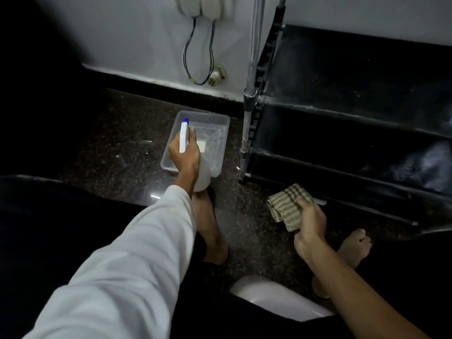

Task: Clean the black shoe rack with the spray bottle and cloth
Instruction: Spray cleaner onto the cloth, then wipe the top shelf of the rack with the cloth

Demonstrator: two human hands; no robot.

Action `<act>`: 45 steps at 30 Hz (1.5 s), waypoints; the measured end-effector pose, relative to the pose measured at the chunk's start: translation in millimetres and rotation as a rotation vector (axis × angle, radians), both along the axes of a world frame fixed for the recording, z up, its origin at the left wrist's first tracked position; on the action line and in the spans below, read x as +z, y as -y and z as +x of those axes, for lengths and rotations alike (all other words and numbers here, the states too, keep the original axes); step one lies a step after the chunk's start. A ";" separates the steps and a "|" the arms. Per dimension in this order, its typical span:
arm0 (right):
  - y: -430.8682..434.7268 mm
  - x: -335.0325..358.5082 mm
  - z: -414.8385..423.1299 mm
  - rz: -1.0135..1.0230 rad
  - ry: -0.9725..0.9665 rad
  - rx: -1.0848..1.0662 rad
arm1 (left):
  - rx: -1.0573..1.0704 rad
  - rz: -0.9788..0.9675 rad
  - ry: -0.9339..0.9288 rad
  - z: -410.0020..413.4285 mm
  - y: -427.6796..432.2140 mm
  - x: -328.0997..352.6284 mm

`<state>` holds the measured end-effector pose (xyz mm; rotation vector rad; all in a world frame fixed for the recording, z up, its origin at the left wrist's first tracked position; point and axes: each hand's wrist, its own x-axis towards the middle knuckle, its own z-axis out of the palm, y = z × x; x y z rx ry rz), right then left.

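Left hand (184, 155) has fingers clamped round the white plastic spray bottle with blue nozzle (184, 137), held over the clear plastic tray (221, 148) on the floor, likely parking it. Right hand (309, 222) fingers bunch the green striped cloth (285, 205) near the black tiered shoe rack (342, 99) at right, ready to wipe.

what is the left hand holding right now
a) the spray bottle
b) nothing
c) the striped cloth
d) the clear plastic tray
a: the left hand is wrapped around the white spray bottle with the blue tip, above the clear tray, while the striped cloth is in the right hand.
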<state>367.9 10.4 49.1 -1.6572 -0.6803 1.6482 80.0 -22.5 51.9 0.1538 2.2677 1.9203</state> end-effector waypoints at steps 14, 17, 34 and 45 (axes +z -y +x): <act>-5.9 -2.6 4.3 0.055 -0.162 0.042 | -0.163 0.076 0.054 -46.6 -58.0 -40.2; -6.3 -1.4 3.5 0.052 -0.184 0.040 | -0.142 0.088 0.108 -45.1 -53.8 -48.4; 1.0 24.6 4.9 0.032 -0.183 0.030 | 0.008 -0.587 -0.083 14.5 2.4 -59.3; 0.8 139.9 27.0 0.180 -0.380 0.204 | 0.053 0.237 -0.523 65.4 -59.0 143.8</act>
